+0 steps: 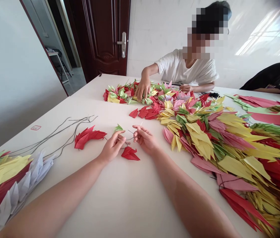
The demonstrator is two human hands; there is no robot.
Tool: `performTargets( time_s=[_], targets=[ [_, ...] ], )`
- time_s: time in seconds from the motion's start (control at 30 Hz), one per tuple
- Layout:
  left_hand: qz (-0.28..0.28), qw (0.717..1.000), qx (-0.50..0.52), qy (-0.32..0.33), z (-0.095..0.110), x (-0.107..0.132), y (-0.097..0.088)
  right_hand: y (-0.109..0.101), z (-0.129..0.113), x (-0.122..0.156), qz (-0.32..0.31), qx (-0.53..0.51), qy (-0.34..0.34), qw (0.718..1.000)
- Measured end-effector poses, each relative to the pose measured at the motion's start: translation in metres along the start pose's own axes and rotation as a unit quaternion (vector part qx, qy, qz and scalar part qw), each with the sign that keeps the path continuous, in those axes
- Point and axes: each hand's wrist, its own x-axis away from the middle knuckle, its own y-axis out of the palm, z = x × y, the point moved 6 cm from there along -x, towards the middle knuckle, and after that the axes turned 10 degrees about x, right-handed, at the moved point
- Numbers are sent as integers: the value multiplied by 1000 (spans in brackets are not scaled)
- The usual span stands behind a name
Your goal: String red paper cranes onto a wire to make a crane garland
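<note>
My left hand (114,144) is closed in a pinch on a thin dark cord (130,138), near a string of red folded paper pieces (89,136). Close to its right, my right hand (145,138) also pinches the cord, which runs between the two hands. A thin pale sliver, perhaps a needle, pokes up from the right fingertips; it is too small to be sure. Just below both hands lies a single red folded paper piece (130,154). A small green folded paper piece (118,127) rests beyond my left fingers.
A big heap of folded paper pieces (199,135) covers the table's right side. More strung pieces (18,185) and loose cords (53,134) lie left. Across the table (127,205), a person's hand (143,87) reaches into the pile. Coloured paper sheets (271,117) lie at far right.
</note>
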Motion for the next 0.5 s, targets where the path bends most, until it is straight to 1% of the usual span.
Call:
performTargets(
  time_s=[0.07,0.17,0.23,0.33,0.5],
  targets=[
    [-8,1000,-5,-10,2,1,1,2,1,0,-14,18,3,1000],
    [-7,1000,15,-21,2,1,1,6,2,1,-32,56,10,998],
    [-4,1000,23,-18,2,1,1,9,4,0,-42,80,18,996],
    [2,1000,2,-13,2,0,-1,12,6,0,-57,110,26,992],
    [3,1000,-23,-21,1,-1,-1,12,5,0,-41,110,26,993]
  ],
)
